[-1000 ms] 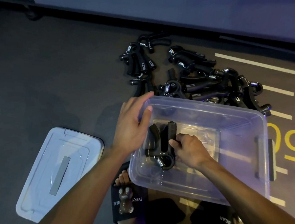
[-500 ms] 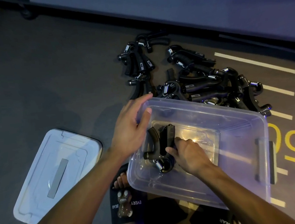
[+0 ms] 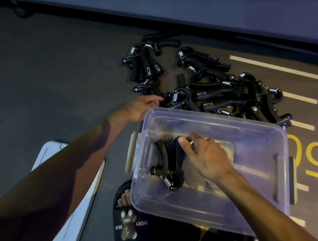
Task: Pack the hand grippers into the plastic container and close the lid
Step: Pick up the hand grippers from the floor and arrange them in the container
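1. The dark floor (image 3: 47, 91) carries everything, with painted lines and a yellow "50" at the right.
2. The clear plastic container (image 3: 255, 198) sits open in front of the person, tilted toward the camera.
3. The lid (image 3: 57, 240) lies flat on the floor to the left, partly hidden by the left forearm.
4. A pile of hand grippers (image 3: 224, 94) lies just beyond the container's far rim.
5. The right hand (image 3: 208, 154) is inside the container, its grip closed on one handle of a hand gripper (image 3: 169, 165) resting on the bottom.
6. The left hand (image 3: 142, 108) reaches past the container's corner toward the pile, fingers loosely spread, holding nothing.
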Motion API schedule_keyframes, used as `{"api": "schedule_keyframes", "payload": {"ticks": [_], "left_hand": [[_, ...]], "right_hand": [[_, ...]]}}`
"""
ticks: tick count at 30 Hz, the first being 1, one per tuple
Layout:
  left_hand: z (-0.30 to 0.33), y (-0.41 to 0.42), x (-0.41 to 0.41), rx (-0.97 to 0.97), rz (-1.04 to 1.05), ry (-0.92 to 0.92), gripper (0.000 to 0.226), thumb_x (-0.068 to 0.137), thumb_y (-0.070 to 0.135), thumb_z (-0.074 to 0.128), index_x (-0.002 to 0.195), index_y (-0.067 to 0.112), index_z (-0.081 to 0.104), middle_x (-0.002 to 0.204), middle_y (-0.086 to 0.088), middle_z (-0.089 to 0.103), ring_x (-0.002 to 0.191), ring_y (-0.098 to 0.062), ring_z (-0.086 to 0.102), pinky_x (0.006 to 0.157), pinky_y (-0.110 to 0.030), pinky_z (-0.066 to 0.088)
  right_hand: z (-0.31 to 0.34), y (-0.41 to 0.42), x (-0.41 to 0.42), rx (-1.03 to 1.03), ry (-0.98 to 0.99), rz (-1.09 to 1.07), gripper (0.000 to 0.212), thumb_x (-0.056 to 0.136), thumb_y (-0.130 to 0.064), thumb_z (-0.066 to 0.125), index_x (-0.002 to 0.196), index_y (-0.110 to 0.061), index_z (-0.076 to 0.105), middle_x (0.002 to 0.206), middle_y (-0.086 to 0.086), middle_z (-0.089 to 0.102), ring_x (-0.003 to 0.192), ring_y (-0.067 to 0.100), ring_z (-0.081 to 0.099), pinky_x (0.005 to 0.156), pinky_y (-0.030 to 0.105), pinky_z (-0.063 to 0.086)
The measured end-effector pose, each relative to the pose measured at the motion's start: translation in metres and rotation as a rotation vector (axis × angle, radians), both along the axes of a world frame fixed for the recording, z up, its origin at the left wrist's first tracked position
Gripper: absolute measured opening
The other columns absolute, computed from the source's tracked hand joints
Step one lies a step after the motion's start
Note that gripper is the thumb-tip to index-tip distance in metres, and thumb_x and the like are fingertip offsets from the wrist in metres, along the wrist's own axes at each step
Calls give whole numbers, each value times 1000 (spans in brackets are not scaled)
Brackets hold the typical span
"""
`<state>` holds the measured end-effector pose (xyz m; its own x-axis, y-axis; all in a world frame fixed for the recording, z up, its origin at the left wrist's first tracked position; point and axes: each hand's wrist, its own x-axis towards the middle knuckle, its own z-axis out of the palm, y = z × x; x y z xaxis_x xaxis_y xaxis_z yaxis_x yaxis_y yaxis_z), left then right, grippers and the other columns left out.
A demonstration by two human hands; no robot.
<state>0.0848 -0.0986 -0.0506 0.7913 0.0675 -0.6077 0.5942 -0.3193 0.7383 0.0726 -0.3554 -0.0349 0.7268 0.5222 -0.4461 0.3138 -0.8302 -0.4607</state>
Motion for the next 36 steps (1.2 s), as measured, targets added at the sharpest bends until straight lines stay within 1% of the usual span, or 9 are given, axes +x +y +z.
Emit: {"api": "schedule_keyframes", "payload": {"ticks": [4,7,9,13,18,22,26,30,36], "left_hand": [[-2,-4,7,-37,-25,34,44,107,5,43,150,-4,40,138,-10,49,121,-18,48,79,-4,46],[-1,-3,4,50,42,28,34,105,8,51,137,-3,56,142,-16,56,124,-25,56,93,-16,48],[-1,0,-7,127,71,-43,24,101,16,60,121,6,69,129,-10,68,119,-24,63,104,-30,49],[13,16,-31,458,209,-245,18,92,28,74,109,34,75,110,9,75,100,-11,70,91,-26,53],[62,33,-55,621,281,-433,19,98,30,64,114,28,73,105,-2,77,94,-24,74,89,-44,57],[120,22,-85,817,280,-732,24,100,40,57,120,29,66,89,21,67,74,-1,60,72,-26,50],[160,-10,-97,637,452,-845,21,96,39,66,111,23,67,77,30,62,65,8,53,63,-9,38],[168,-46,-94,310,275,-772,15,93,40,66,101,27,67,79,11,72,71,-4,69,68,-21,53],[141,-74,-91,96,103,-625,24,94,51,62,101,28,69,83,1,75,74,-14,75,71,-37,61]], "right_hand": [[3,-3,-1,4,47,-21,53,99,-64,25,109,-25,58,99,3,72,98,29,65,75,36,44],[6,-5,-2,2,54,-27,53,99,-65,24,109,-26,59,98,1,70,96,27,64,76,36,45],[9,-6,-3,5,46,-30,53,99,-65,24,108,-26,59,96,0,70,95,27,65,76,37,46],[17,-8,-6,56,10,-49,49,99,-63,28,104,-27,61,87,-6,66,90,25,65,72,35,44],[38,-11,-12,199,-44,-75,35,99,-57,38,99,-30,61,81,-10,68,80,16,67,72,31,50],[69,-9,-14,465,-63,-156,18,98,-43,54,102,-30,66,87,-17,71,78,-2,67,66,15,49],[100,-3,-9,649,-97,-185,24,97,-38,61,121,-35,62,110,-24,64,95,-8,62,73,7,49],[115,-4,-4,678,-196,-67,39,96,-35,61,135,-29,58,129,-11,57,115,3,58,93,20,47],[109,-22,-5,656,-72,56,24,89,-40,71,111,-30,69,94,-19,70,90,1,66,73,12,48]]}}
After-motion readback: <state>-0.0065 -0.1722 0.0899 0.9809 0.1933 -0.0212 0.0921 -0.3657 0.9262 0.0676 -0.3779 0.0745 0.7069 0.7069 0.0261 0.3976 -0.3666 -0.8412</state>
